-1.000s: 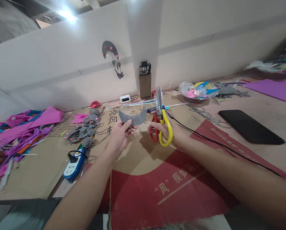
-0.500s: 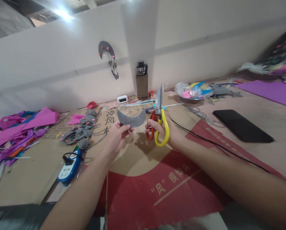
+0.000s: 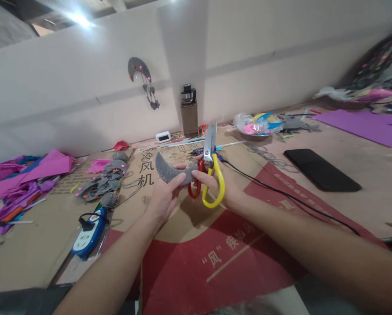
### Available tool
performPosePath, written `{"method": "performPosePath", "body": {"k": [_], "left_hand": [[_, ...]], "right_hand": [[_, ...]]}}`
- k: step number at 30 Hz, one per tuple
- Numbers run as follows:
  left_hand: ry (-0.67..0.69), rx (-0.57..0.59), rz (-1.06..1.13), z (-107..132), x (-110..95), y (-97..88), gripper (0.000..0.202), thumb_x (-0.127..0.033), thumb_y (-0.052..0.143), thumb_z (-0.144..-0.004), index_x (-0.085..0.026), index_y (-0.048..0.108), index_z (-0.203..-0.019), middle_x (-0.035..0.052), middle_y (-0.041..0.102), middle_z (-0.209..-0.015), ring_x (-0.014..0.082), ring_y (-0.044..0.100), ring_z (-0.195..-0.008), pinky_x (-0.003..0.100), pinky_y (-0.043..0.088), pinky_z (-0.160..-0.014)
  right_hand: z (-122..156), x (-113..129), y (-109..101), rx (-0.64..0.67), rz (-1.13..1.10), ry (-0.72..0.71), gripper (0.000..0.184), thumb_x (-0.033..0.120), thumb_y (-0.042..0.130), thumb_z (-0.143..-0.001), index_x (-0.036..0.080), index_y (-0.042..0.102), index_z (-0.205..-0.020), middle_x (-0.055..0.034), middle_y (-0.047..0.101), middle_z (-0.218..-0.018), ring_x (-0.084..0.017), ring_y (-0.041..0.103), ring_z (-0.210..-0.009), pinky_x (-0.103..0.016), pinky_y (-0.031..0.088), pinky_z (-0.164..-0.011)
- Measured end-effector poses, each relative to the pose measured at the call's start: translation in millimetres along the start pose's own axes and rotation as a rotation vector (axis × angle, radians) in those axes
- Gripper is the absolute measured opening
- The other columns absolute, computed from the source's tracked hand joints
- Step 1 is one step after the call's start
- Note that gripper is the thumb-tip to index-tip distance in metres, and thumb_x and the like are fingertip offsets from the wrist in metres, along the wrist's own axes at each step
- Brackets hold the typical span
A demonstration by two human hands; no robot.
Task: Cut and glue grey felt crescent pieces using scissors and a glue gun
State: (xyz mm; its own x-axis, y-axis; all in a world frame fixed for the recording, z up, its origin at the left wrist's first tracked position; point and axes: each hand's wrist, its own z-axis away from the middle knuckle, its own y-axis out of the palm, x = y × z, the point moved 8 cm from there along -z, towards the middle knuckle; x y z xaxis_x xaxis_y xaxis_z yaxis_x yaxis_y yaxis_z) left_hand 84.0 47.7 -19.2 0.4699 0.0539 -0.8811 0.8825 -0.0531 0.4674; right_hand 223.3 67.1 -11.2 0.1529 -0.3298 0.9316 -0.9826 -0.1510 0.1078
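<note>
1. Fingers of my left hand (image 3: 164,195) are clamped on the grey crescent (image 3: 165,168), its left horn pointing up and away from them.
2. Those of my right hand (image 3: 231,190) are wrapped round the scissors (image 3: 208,154), blades pointing away; my right thumb meets the crescent's right end.
3. Below both sets of fingers lies red-and-tan cardboard (image 3: 176,271) on the desk (image 3: 363,166).
4. Left of my left fingers sit heaped grey pieces (image 3: 106,186) and, nearer me, a power strip (image 3: 90,236).
5. Beyond my fingers stands a bottle (image 3: 189,116); well right of them lies a black phone (image 3: 322,169).
</note>
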Motion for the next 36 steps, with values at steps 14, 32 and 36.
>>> {"method": "performPosePath", "body": {"k": [14, 32, 36], "left_hand": [[0.171, -0.251, -0.06, -11.3, -40.6, -39.0, 0.03, -0.014, 0.077, -0.059, -0.017, 0.065, -0.086, 0.0018, 0.066, -0.082, 0.0101, 0.057, -0.069, 0.02, 0.039, -0.055], [0.176, -0.218, -0.044, -13.1, -38.9, -40.8, 0.038, -0.011, 0.076, -0.058, -0.02, 0.065, -0.093, -0.0002, 0.065, -0.084, 0.0079, 0.055, -0.067, 0.019, 0.037, -0.057], [0.177, -0.226, -0.074, -13.8, -38.1, -42.0, 0.038, -0.012, 0.076, -0.059, -0.02, 0.064, -0.094, -0.0004, 0.066, -0.083, 0.0073, 0.055, -0.067, 0.019, 0.037, -0.058]], "right_hand": [[1.0, 3.5, 6.8, 0.278, 1.001, -0.124, 0.056, 0.01, 0.052, -0.078, 0.017, 0.044, -0.134, -0.0134, 0.051, -0.116, -0.02, 0.056, -0.095, -0.031, 0.045, -0.081], [3.9, 8.8, 8.7, 0.326, 1.367, -0.161, 0.044, 0.03, 0.049, -0.088, 0.025, 0.048, -0.132, -0.0103, 0.055, -0.113, -0.02, 0.059, -0.084, -0.028, 0.039, -0.065], [4.1, 8.5, 8.2, 0.327, 1.364, -0.165, 0.046, 0.03, 0.047, -0.088, 0.025, 0.046, -0.134, -0.0102, 0.055, -0.113, -0.021, 0.059, -0.085, -0.029, 0.04, -0.067]]}}
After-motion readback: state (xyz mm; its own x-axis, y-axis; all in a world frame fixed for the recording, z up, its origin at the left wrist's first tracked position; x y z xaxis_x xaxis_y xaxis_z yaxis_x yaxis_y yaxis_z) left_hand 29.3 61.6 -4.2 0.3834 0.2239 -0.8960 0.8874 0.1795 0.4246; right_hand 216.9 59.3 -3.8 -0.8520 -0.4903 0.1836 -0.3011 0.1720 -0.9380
